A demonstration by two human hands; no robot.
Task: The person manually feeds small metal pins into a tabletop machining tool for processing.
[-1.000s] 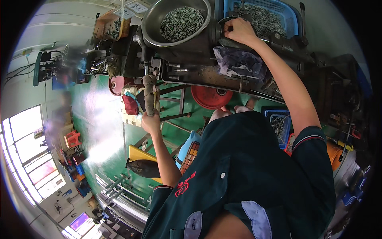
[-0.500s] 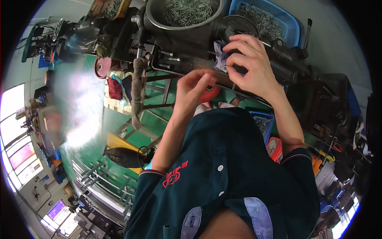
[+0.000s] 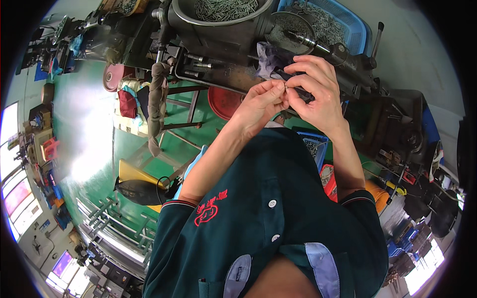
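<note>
My left hand (image 3: 258,105) and my right hand (image 3: 320,92) meet at their fingertips in front of the machine. The left thumb and forefinger are pinched together, touching the pinched right thumb and forefinger. A tiny piece seems to sit between them, too small to name. My other right fingers curve loosely above. Just behind the hands, a grey-purple cloth (image 3: 268,58) lies on the machine beside a dark part. Farther back are a metal bowl (image 3: 223,23) of small slender metal pieces (image 3: 226,8) and a shiny spindle (image 3: 304,38).
A blue basket (image 3: 363,37) of similar pieces stands at the back right, near an upright lever (image 3: 380,35). Short metal tools (image 3: 201,65) lie in the machine's tray, left of the hands. Below are a red basin (image 3: 218,102) and a wrapped bar (image 3: 156,94).
My left hand has moved right and up to meet the right fingertips; before, it was apart and partly blurred. The view has shifted slightly, and the spindle is now less covered by my right hand.
</note>
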